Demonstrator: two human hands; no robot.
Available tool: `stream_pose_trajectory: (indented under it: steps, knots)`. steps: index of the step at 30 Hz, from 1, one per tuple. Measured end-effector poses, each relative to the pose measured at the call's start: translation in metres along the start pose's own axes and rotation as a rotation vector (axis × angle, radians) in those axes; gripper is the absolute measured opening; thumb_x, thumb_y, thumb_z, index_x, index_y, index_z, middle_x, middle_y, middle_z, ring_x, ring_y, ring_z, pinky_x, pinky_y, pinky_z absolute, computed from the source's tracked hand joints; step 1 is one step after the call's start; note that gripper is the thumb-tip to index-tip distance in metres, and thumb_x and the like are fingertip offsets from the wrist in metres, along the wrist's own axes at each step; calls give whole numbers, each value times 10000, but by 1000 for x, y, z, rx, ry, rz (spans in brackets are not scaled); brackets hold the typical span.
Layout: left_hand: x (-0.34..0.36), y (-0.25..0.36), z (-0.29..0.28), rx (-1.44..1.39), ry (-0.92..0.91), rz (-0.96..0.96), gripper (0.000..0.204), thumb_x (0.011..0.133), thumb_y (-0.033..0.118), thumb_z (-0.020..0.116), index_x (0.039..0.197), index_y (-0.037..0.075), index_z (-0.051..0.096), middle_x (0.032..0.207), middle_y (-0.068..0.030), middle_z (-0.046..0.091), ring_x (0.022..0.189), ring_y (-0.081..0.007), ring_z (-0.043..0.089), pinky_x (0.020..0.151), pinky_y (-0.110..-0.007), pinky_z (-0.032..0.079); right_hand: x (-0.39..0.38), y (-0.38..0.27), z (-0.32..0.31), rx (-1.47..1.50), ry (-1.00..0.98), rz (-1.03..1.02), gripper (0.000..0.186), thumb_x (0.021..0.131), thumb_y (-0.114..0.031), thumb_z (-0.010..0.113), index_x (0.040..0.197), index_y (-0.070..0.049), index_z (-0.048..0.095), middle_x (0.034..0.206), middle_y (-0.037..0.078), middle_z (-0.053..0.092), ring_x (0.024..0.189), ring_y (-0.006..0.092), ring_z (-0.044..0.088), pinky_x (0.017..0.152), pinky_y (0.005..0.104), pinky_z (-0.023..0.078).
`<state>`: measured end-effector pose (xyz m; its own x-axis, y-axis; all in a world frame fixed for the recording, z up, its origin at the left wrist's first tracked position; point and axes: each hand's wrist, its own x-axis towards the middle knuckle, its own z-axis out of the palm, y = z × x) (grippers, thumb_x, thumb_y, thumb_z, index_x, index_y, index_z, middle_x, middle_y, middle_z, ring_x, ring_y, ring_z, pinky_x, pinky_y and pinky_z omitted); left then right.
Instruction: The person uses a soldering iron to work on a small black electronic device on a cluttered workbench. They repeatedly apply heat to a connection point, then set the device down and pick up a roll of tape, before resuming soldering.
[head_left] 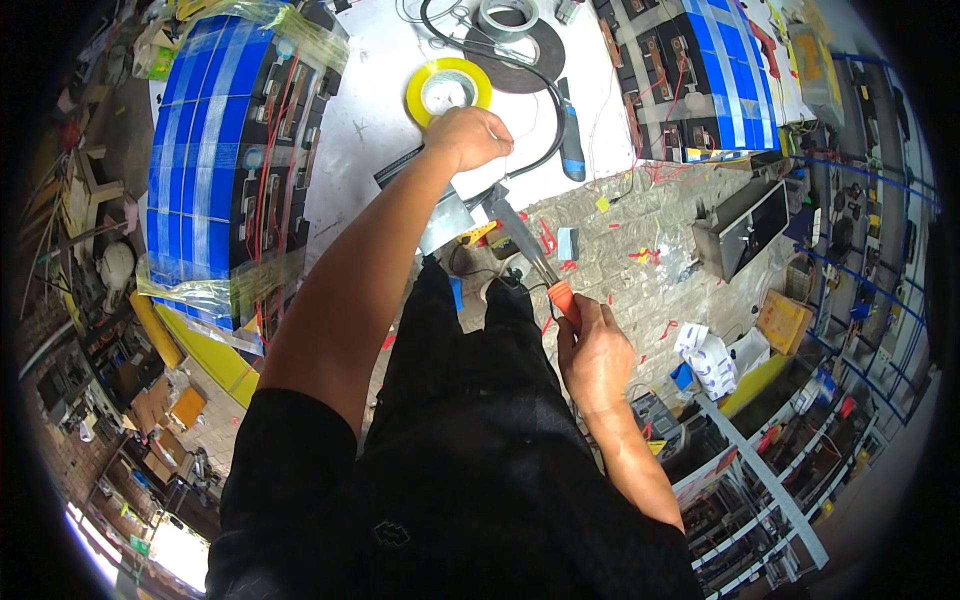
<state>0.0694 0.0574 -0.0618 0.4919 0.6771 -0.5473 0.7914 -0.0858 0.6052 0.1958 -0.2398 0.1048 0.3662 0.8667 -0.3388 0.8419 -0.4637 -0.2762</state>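
Observation:
My right hand point(598, 362) is wrapped round the orange handle of a soldering iron point(563, 298). Its grey metal barrel slants up and left toward the edge of the white tabletop point(375, 60). Over that tabletop, my left hand point(466, 138) is closed in a pinch, and what sits between its fingertips is too small to make out. Just beyond the left hand lies a roll of yellow tape point(420, 88). A silvery metal box point(447, 224) is at the table's near edge, partly hidden under my left forearm.
Blue-wrapped battery packs point(200, 160) with red wires stand left, and another blue pack point(735, 75) right. A dark reel point(535, 60), a grey tape roll point(508, 14), a black cable and a blue-black tool point(571, 140) lie on the table. Scraps litter the brick floor point(620, 220).

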Motion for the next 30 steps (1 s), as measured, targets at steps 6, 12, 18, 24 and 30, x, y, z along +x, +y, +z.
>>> stream_pose_trajectory:
  steps: [6, 12, 18, 24, 30]
  knots:
    - [0, 0, 1, -1, 8, -12, 226, 856, 474, 772, 1007, 320, 840, 1086, 4, 805, 1085, -220, 729, 1002, -362, 516, -1, 3, 2, 14, -6, 3, 306, 914, -161, 727, 1198, -62, 671, 1046, 190, 715, 885, 415, 717, 760, 508, 583]
    - [-3, 4, -2, 4, 4, -10, 230, 857, 474, 770, 1008, 315, 839, 1080, 1, 805, 1086, -224, 726, 1011, -364, 505, -2, 6, 4, 68, 19, 23, 324, 897, -158, 757, 1193, -56, 678, 1011, 184, 733, 869, 407, 722, 760, 501, 580]
    - [-4, 3, -2, 0, 2, -11, 232, 859, 467, 764, 1011, 308, 836, 1075, -9, 803, 1085, -227, 724, 1013, -373, 497, -1, 29, 13, 319, -64, 192, 292, 891, -153, 782, 1149, -28, 723, 922, 165, 759, 807, 321, 750, 767, 416, 586]
    - [-9, 4, 2, 7, 50, 27, 226, 861, 458, 760, 993, 291, 836, 1045, -38, 802, 1060, -251, 718, 1011, -396, 491, -15, 57, 9, 582, -83, 265, 280, 944, -78, 743, 1206, 14, 703, 937, 78, 751, 816, 107, 687, 755, 288, 558]
    - [-23, -9, 22, -38, 334, 239, 247, 841, 331, 828, 1020, 161, 820, 949, -105, 751, 890, -255, 718, 829, -376, 566, -36, 97, 10, 735, -112, 304, 295, 972, -71, 733, 1235, 49, 674, 991, 23, 694, 849, 76, 595, 758, 244, 513]
